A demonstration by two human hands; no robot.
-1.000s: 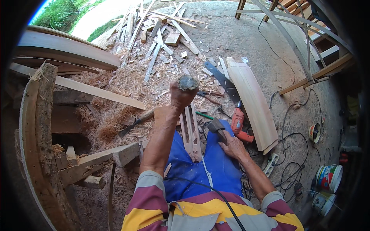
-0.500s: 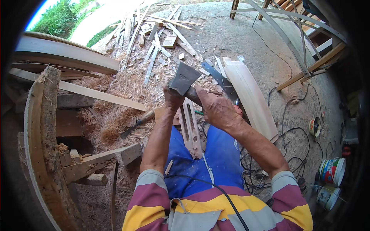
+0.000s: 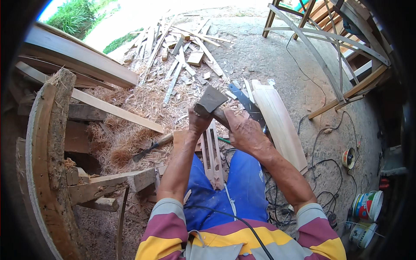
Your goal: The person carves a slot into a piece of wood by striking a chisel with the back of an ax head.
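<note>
My right hand (image 3: 247, 134) is closed round the wooden handle (image 3: 222, 117) of a hatchet, held above my lap. Its dark metal head (image 3: 209, 100) sits just over my left hand (image 3: 197, 121), which is closed on something the head hides. Below both hands, a pale piece of wood with long slots (image 3: 213, 162) lies between my blue-trousered legs. A wooden-handled chisel (image 3: 156, 145) rests in the shavings to the left, and a saw (image 3: 247, 104) lies beyond my hands to the right, beside broad pale planks (image 3: 279, 125).
A rough timber trestle (image 3: 54, 143) and long boards (image 3: 82, 56) stand at left. Wood scraps (image 3: 190, 56) are heaped ahead on shavings. At right are a wooden frame (image 3: 323, 86), black cords (image 3: 329, 160), a small tub (image 3: 349, 158) and paint buckets (image 3: 366, 203).
My right hand has risen from beside my right leg to chest level, bringing the hatchet over my left hand, whose held object is now hidden. The last half second shows only slight movement.
</note>
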